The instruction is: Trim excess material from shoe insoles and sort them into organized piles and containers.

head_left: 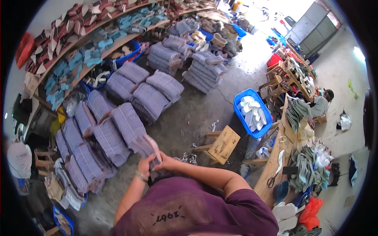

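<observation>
Just in front of my body, a bundle of greyish-purple padded shoe pieces point(142, 144) with a pink edge is held between both hands. My left hand point(145, 165) is closed on its near left end, a band around that wrist. From the other side, my right hand point(167, 162) grips the near right end. The fingers are partly hidden by the pieces. The far end of the bundle meets a string-tied stack point(128, 121) of the same greyish-purple pieces; whether it belongs to that stack I cannot tell.
More tied stacks point(105, 141) cover the floor at left. A wooden stool point(224, 144) and a blue basket point(236, 103) of white shoe parts stand at right, beside a workbench point(263, 185) with scissors point(271, 181). Shelves point(75, 83) hold blue and maroon pieces. Another person point(321, 105) sits far right.
</observation>
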The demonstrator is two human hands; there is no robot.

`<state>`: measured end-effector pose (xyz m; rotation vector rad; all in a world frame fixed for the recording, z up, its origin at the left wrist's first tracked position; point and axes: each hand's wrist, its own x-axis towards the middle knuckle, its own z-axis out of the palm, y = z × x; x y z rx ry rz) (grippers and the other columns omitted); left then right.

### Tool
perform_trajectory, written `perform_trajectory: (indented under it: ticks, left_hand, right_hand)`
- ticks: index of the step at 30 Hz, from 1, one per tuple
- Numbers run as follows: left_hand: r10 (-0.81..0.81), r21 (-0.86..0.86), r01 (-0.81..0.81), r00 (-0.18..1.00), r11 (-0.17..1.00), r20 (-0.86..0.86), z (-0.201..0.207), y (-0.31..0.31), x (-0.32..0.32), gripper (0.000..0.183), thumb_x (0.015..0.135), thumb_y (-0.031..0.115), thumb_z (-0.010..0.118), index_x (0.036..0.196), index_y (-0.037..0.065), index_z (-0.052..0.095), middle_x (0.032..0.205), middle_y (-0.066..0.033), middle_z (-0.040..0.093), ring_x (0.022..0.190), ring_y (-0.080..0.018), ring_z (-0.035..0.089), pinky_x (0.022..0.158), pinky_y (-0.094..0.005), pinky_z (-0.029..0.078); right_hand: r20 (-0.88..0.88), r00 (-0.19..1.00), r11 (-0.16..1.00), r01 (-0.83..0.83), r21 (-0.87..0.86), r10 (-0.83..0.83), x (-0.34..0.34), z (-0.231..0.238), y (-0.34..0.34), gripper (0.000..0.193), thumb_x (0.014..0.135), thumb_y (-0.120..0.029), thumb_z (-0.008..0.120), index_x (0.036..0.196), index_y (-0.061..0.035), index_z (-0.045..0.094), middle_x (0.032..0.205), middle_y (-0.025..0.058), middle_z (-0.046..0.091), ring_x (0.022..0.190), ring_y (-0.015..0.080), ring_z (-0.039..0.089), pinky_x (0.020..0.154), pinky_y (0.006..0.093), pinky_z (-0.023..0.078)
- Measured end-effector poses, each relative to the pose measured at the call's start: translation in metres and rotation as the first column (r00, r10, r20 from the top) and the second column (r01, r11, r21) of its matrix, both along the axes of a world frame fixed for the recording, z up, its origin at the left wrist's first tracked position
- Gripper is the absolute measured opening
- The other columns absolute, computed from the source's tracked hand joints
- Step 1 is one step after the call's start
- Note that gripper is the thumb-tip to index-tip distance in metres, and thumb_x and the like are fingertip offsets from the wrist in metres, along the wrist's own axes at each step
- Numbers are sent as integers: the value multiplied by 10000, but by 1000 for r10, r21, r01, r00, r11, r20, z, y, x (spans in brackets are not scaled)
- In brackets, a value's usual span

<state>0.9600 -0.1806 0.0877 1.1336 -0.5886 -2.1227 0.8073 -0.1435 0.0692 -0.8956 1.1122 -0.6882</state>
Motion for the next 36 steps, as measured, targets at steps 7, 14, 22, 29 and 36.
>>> perform_trajectory:
  ticks: [7, 14, 22, 29, 36]
  left_hand:
    - [-245, 75, 243, 970, 967, 12, -27, -45, -115, 373, 823, 114, 622, 1169, 10, 529, 1004, -88, 633, 881, -189, 628, 787, -328, 514]
    - [-442, 46, 441, 883, 896, 160, -29, -71, -167, 306, 808, 79, 642, 1096, 1, 572, 964, -75, 647, 820, -154, 630, 728, -294, 514]
    - [-526, -101, 565, 809, 819, 261, -24, -72, -165, 507, 731, 48, 701, 1185, -15, 485, 1020, -96, 621, 875, -168, 613, 786, -306, 499]
    - [-581, -153, 645, 749, 748, 319, -36, -72, -180, 598, 696, 51, 721, 1228, -22, 458, 1082, -107, 607, 963, -188, 593, 870, -323, 466]
    - [-649, -96, 698, 701, 710, 296, -37, -88, -215, 616, 703, 69, 740, 1222, -49, 430, 1067, -146, 604, 917, -224, 623, 800, -338, 513]
  right_hand:
    - [174, 953, 955, 212, 208, -250, -106, 13, -7, 725, 710, -121, 754, 1306, -81, 342, 1102, 61, 548, 990, 170, 560, 798, 340, 502]
    - [250, 883, 880, 290, 376, -398, -137, 7, -17, 510, 778, -67, 667, 1201, -120, 387, 1016, 36, 569, 843, 165, 608, 620, 354, 566]
    - [293, 876, 878, 244, 413, -382, -139, -5, 7, 594, 828, -260, 655, 1304, -164, 315, 1213, 21, 496, 1000, 194, 574, 766, 439, 519]
    - [214, 849, 865, 427, 264, -484, -129, 6, 12, 567, 811, -127, 676, 1277, -116, 352, 1138, 30, 536, 1015, 168, 559, 817, 368, 505]
    - [88, 729, 731, 661, 167, -679, -137, -9, 2, 650, 710, -182, 760, 1250, -40, 428, 1117, 76, 566, 1026, 161, 545, 894, 319, 448]
